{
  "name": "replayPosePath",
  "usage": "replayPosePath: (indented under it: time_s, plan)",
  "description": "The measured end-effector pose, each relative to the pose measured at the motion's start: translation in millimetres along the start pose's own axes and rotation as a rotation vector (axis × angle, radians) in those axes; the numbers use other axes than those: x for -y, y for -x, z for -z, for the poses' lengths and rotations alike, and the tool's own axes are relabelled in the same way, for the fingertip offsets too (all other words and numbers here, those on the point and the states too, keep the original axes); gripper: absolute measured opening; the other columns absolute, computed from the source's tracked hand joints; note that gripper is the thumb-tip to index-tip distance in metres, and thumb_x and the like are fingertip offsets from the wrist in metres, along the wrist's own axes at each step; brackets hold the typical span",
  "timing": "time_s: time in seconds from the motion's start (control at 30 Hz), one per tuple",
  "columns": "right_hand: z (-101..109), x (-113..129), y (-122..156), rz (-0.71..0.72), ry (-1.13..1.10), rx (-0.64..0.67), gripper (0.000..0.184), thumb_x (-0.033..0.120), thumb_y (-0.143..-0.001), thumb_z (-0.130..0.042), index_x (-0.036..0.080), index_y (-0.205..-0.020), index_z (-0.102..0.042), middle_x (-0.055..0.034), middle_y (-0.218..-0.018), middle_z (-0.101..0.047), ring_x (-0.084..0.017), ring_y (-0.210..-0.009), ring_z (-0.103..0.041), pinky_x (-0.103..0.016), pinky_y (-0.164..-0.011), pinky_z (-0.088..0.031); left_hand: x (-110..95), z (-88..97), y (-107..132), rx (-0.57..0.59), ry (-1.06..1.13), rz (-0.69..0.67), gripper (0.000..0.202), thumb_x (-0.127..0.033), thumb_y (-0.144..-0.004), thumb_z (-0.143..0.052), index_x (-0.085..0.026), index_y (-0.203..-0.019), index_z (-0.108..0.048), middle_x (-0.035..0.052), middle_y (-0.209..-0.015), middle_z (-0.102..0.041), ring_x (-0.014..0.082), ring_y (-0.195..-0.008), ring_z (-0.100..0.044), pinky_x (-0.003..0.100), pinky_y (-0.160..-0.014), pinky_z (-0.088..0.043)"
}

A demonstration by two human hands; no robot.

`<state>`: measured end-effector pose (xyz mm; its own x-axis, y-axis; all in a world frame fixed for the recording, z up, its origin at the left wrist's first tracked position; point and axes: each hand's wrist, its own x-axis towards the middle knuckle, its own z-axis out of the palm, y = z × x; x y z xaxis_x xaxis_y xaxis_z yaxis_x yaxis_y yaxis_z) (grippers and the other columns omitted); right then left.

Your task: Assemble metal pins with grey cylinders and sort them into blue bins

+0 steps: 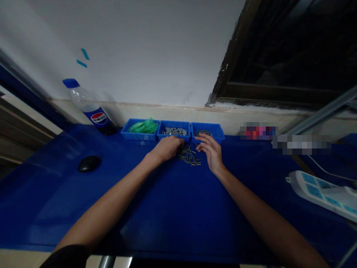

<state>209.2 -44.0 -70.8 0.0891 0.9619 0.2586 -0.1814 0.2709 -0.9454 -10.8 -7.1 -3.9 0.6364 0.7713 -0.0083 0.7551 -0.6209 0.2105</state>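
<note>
A loose pile of thin brass-coloured screws or pins (190, 156) lies on the blue tabletop (167, 208). My left hand (168, 147) is at the pile's left side, its fingers curled down and closed. What they pinch, if anything, is hidden. To the right of the pile, my right hand (211, 152) is raised with its fingers apart and nothing visible in them. Its fingertips are in front of the right blue bin (221, 137), which holds similar thin metal pieces (203, 132). Grey metal cylinders (175, 131) fill the middle blue bin (174, 123).
The left blue bin (126, 130) contains green plastic bags (145, 126). A Pepsi bottle (95, 113) stands against the wall, with a black mouse (89, 163) in front. At right lies a white power strip (320, 191), with blurred-out items behind it.
</note>
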Motion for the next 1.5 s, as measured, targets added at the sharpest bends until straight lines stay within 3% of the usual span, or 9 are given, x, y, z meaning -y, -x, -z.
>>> replayPosePath:
  time_s: [0.33, 0.57, 0.73, 0.93, 1.27, 1.4, 1.5]
  plan:
    - [-2.8, 4.2, 0.9, -0.009, -0.011, 0.007, 0.031, 0.029, -0.087, -0.067, 0.025, -0.116, -0.074, -0.0065, -0.111, -0.079, -0.018, -0.072, -0.067, -0.035, -0.067, -0.049, -5.6, 4.7, 0.1, 0.002, -0.067, 0.086, 0.031, -0.005, -0.094, -0.047, -0.016, -0.119, -0.064, 0.0139, -0.098, -0.074, 0.0241, -0.084, -0.071, 0.033, -0.077, -0.050]
    - [-3.5, 3.5, 0.5, -0.022, 0.033, 0.028, 0.025, 0.031, -0.087, -0.068, 0.024, -0.110, -0.076, -0.0053, -0.098, -0.079, -0.017, -0.069, -0.066, -0.034, -0.067, -0.049, 2.5, 7.0, -4.7, -0.257, 0.346, -0.145, 0.027, -0.007, -0.083, -0.058, -0.015, -0.107, -0.068, 0.0049, -0.089, -0.073, 0.0162, -0.079, -0.068, 0.028, -0.077, -0.052]
    - [-4.2, 2.8, -0.4, -0.046, 0.070, 0.081, 0.025, 0.035, -0.086, -0.073, 0.024, -0.108, -0.077, -0.0040, -0.091, -0.079, -0.017, -0.069, -0.065, -0.034, -0.068, -0.051, -1.8, 4.1, -7.3, -0.413, 0.650, -0.147, 0.014, -0.019, -0.083, -0.064, -0.014, -0.096, -0.068, 0.0057, -0.091, -0.074, 0.0139, -0.077, -0.069, 0.028, -0.077, -0.059]
    - [-4.8, 7.6, -0.1, -0.086, 0.020, 0.127, 0.028, 0.037, -0.081, -0.081, 0.025, -0.107, -0.079, -0.0053, -0.096, -0.082, -0.018, -0.074, -0.069, -0.035, -0.073, -0.054, -3.5, 3.1, -9.0, -0.477, 0.799, -0.110, 0.015, -0.025, -0.082, -0.068, -0.013, -0.091, -0.067, 0.0072, -0.091, -0.074, 0.0131, -0.076, -0.069, 0.028, -0.077, -0.061]
    - [-1.3, 8.0, -2.1, -0.125, -0.008, 0.148, 0.024, 0.034, -0.079, -0.083, 0.023, -0.100, -0.081, -0.0064, -0.095, -0.082, -0.019, -0.077, -0.068, -0.035, -0.075, -0.052, 3.6, 0.7, -8.3, -0.364, 0.628, -0.141, 0.015, -0.019, -0.081, -0.066, -0.013, -0.094, -0.071, 0.0057, -0.088, -0.075, 0.0141, -0.075, -0.068, 0.028, -0.075, -0.057]
    - [-3.6, 10.2, -0.4, -0.085, -0.048, 0.047, 0.016, 0.030, -0.080, -0.075, 0.022, -0.094, -0.082, -0.0058, -0.089, -0.080, -0.018, -0.073, -0.066, -0.034, -0.071, -0.050, 8.7, 3.3, -6.0, -0.285, 0.381, -0.111, 0.018, -0.017, -0.082, -0.065, -0.014, -0.098, -0.072, 0.0065, -0.089, -0.076, 0.0165, -0.078, -0.069, 0.029, -0.075, -0.055]
    - [-3.9, 10.9, -0.3, -0.056, -0.072, -0.026, 0.024, 0.027, -0.081, -0.070, 0.024, -0.102, -0.081, -0.0072, -0.102, -0.081, -0.018, -0.075, -0.065, -0.035, -0.071, -0.050, 13.2, 0.3, -4.9, -0.204, 0.249, -0.081, 0.024, -0.017, -0.086, -0.062, -0.015, -0.107, -0.074, 0.0096, -0.098, -0.078, 0.0206, -0.088, -0.072, 0.033, -0.082, -0.055]
